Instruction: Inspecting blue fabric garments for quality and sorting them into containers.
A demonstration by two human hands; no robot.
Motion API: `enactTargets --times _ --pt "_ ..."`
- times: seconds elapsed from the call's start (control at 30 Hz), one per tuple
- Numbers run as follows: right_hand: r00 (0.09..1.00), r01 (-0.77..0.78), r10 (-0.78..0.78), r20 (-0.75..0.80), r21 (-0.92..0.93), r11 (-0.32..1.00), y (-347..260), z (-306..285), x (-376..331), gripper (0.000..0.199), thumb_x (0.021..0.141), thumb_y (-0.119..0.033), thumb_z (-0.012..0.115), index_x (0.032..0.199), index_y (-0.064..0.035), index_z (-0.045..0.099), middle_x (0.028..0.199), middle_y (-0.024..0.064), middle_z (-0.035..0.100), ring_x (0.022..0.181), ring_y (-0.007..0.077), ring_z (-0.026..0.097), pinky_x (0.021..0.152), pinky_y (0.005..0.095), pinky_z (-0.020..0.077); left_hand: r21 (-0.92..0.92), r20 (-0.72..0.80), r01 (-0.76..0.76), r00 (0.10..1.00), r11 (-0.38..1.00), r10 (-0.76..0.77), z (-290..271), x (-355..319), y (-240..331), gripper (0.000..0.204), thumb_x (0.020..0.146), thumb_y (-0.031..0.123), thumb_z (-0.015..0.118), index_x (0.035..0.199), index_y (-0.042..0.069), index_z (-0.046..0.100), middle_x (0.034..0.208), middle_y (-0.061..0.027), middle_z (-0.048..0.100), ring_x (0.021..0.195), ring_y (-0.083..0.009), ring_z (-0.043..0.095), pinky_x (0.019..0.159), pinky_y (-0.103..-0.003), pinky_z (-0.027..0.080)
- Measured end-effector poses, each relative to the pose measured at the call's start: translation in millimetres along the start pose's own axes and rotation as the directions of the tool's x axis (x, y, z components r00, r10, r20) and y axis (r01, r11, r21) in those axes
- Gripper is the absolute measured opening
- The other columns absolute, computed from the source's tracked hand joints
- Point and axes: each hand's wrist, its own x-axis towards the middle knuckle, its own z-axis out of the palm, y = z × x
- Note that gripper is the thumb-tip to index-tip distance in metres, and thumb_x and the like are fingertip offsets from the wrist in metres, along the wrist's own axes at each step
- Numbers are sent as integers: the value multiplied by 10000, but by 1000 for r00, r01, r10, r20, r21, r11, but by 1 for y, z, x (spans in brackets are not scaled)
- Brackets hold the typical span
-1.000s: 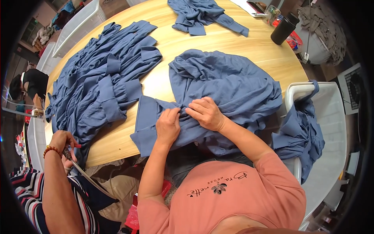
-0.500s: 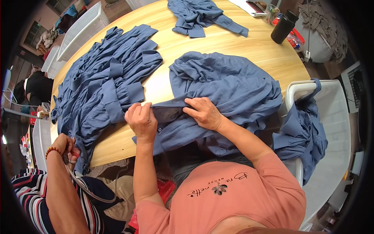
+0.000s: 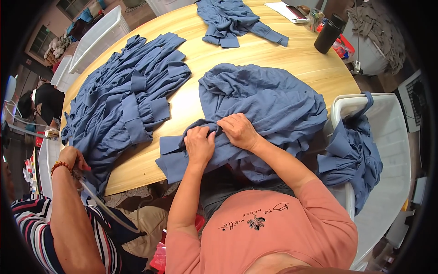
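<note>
A blue shirt [image 3: 269,93] lies bunched on the table in front of me, its lower part hanging over the near edge. My left hand [image 3: 200,144] is closed on a gathered fold of it, fingers curled into the cloth. Close beside it, my right hand [image 3: 238,131] pinches the same fold. A flat, stiffer band of the shirt sticks out to the left of my left hand and rests on the table edge. The fingertips of both hands are partly hidden by cloth.
A pile of blue shirts [image 3: 123,96] covers the left of the wooden table [image 3: 191,102]; another blue garment [image 3: 235,23] lies at the back. A black bottle [image 3: 329,34] stands far right. At my right, a white bin [image 3: 394,150] has blue cloth over its rim. A co-worker's hand [image 3: 70,159] works at left.
My left hand has moved right, close to my right hand, and the stretched edge between them is now bunched. The band at the left lies freed. The co-worker's hand has shifted slightly.
</note>
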Motion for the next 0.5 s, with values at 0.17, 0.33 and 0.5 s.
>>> enactTargets --times 0.17,0.33,0.5 --pt "970 212 -218 -106 -61 975 -2 -10 0 288 758 -101 589 1042 -88 635 1118 50 612 1010 216 562 796 333 405 -325 49 120 993 938 -110 8 0 -12 91 784 123 656 765 34 645 778 -73 638 775 -239 582 693 -359 455" --pt "939 325 -331 -92 -77 943 -5 -10 -5 276 773 -131 560 1034 -88 636 1095 37 621 1003 194 556 810 333 387 -707 597 626 778 330 -198 -3 5 -3 153 894 73 551 803 -3 648 780 19 630 672 -43 528 610 -190 413" --pt "931 353 -360 -57 -100 930 -3 -7 -4 216 746 -133 565 948 -84 627 958 18 616 983 185 561 841 350 374 -427 218 349 935 835 -279 4 -2 1 60 809 89 636 849 46 647 676 -70 630 544 -179 553 564 -277 448"
